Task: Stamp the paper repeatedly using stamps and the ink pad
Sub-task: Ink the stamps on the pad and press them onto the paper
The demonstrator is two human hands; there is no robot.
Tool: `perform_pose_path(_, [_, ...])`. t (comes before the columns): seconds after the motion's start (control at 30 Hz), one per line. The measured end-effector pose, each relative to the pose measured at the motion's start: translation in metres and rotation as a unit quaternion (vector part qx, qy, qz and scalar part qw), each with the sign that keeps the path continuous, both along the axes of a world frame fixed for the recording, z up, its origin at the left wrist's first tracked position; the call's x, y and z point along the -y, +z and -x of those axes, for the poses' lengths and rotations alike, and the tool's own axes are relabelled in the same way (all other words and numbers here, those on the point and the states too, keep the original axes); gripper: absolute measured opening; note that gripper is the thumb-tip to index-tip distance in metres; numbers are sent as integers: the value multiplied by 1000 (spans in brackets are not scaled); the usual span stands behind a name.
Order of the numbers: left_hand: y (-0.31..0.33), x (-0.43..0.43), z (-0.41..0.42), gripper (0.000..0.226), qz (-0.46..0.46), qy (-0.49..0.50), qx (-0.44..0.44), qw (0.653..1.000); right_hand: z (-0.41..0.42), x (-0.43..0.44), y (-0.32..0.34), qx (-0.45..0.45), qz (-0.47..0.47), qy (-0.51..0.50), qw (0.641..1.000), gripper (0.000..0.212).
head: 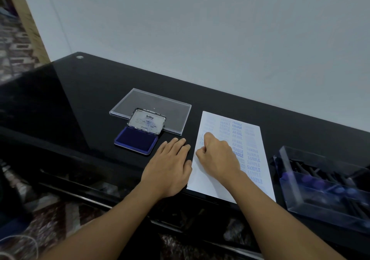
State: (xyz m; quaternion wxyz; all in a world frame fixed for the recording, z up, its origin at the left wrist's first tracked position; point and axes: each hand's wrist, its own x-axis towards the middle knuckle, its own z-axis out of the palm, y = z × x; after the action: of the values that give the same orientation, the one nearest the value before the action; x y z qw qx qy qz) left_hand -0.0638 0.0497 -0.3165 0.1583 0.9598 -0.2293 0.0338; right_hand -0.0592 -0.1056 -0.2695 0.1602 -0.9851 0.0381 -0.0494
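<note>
A white paper [258, 137] lies on the black table, covered with several blue prints reading SAMPLE, FRAGILE and AIR MAIL. My right hand [217, 155] is a closed fist pressed down on the paper's left column; the stamp inside it is hidden by my fingers. My left hand [170, 167] rests flat on the table, fingers together, its edge touching the paper's left border. The open ink pad [136, 141] with a blue pad and raised metal lid sits just beyond my left hand.
A clear plastic lid [160, 104] lies flat behind the ink pad. A clear box [300, 179] with several dark stamps stands at the right of the paper. The glossy black table [70, 103] meets a pale wall at its far edge.
</note>
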Motion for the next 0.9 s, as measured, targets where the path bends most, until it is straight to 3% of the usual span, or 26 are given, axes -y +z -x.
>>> perform_pose_path(0.17, [0,-1,-1,55,10,-3,2,1000,-2,12,23,16,-19,-32,999,17])
perform_pose_path(0.5, [1,-1,-1,54,21,2,7,1000,9,29,73,67,-65,-30,995,18])
perform_pose_path(0.9, [-2,-1,-1,55,19,3,12,1000,18,26,76,61,-70,-23,995,18])
